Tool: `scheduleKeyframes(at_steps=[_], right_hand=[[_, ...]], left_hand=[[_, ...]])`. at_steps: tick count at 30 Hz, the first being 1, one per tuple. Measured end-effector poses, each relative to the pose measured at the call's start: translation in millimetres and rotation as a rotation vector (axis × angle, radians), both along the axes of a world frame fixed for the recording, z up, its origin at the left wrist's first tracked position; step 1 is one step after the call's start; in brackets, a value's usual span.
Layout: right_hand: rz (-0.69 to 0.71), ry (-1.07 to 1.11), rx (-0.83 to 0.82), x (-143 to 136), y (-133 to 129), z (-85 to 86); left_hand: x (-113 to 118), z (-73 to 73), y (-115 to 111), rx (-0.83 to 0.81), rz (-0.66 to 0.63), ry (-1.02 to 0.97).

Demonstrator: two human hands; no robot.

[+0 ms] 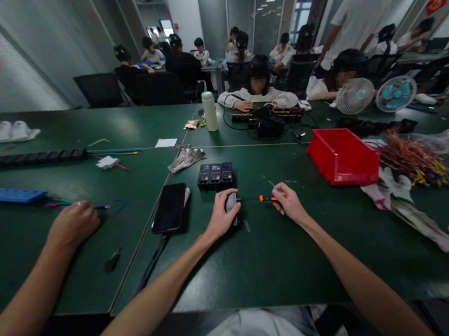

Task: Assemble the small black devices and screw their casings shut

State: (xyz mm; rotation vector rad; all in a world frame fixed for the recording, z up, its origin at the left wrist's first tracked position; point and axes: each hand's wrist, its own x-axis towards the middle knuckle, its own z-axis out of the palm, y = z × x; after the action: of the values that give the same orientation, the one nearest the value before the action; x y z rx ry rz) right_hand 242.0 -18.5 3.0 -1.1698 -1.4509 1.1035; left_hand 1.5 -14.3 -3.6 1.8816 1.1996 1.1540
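Note:
My left hand (222, 214) is closed around a small grey and black box (231, 202) on the green table. In my right hand (290, 203) is a screwdriver (268, 198) with an orange and black handle; its thin shaft points left, toward the right side of the box. Just behind my left hand sits a black block with three modules (215, 175). A black phone (170, 208) lies left of my left hand on a pale object, with a dark cable running from its near end.
Another person's hand (76, 223) rests at the left by blue strips (6, 193). A red bin (343, 158), copper wires (414, 158) and gloves (399, 190) lie right. Behind stand a pale bottle (210, 112) and two fans (355, 96). A glove (186, 159) lies mid-table.

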Motion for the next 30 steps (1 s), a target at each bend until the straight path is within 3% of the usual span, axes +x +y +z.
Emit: scheduleKeyframes(at_steps=[23, 30], right_hand=[[-0.003, -0.013, -0.016, -0.6, 0.0, -0.8], [0.045, 0.102, 0.047, 2.0, 1.4, -1.4]], left_hand=[[0.6, -0.1, -0.1, 0.010, 0.003, 0.005], [-0.1, -0.8, 0.5, 0.005, 0.014, 0.008]])
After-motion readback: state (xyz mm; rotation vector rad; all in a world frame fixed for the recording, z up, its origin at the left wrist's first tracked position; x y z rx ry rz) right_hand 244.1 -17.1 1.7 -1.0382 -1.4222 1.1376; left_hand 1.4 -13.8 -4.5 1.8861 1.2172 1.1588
